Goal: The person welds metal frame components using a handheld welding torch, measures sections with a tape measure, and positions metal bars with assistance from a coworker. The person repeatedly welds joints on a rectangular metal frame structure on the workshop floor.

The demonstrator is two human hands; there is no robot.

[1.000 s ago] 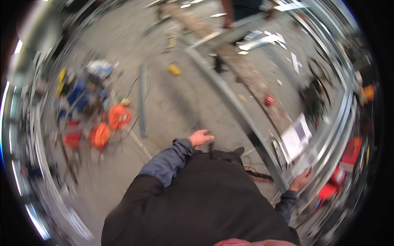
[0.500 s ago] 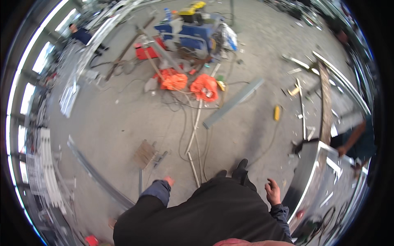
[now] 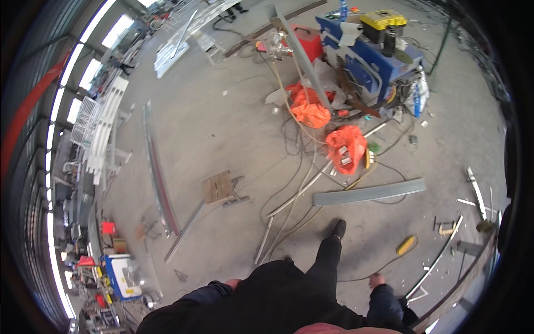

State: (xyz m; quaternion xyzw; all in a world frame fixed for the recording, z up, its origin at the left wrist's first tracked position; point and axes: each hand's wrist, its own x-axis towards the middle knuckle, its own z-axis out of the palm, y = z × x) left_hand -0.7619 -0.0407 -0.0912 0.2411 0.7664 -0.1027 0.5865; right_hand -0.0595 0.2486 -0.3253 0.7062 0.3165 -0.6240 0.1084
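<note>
My left hand hangs close against my dark clothing. Only a small part of it shows past the sleeve, and its fingers are hidden. Out to the right, my right hand hangs above the floor with its fingers loosely apart and nothing in them. Nearest to it is a thin cable that runs to a yellow oblong device on the concrete. One of my dark shoes is forward, just short of a grey metal channel lying across the floor.
Cables and pale tubes trail ahead toward orange bags and a blue workbench with a yellow-lidded toolbox. A small wooden stool and long metal profiles are on the left. A clamp and metal offcuts lie right.
My view has turned left, so the bench, bags and channel sit farther right. The person at the right edge has left the picture. My feet have shifted, and my right hand hangs lower.
</note>
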